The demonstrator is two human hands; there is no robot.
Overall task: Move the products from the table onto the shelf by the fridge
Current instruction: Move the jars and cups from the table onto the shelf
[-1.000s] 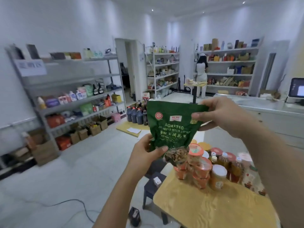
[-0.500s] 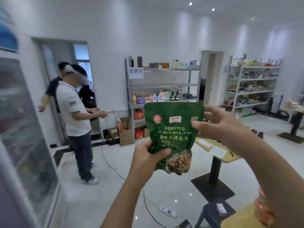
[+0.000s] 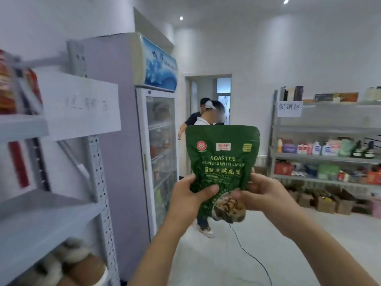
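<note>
A green bag of roasted peanuts (image 3: 222,159) stands upright in front of me, held at its lower part by both hands. My left hand (image 3: 188,198) pinches the bag's lower left edge, thumb across the front. My right hand (image 3: 261,191) grips the lower right corner beside the clear window showing the nuts. The grey metal shelf (image 3: 41,211) stands at my left, right beside the glass-door fridge (image 3: 156,145). The table is out of view.
A paper sign (image 3: 82,106) hangs on the near shelf; packets lie on its lowest visible level. Two people (image 3: 208,112) stand by the doorway behind the bag. Another stocked shelf (image 3: 327,157) lines the right wall, boxes beneath it. A black cable (image 3: 247,252) crosses the floor.
My view has swung left from the table to the fridge and its shelf. My right hand has dropped from the bag's top corner to its lower right corner. The left hand keeps its hold.
</note>
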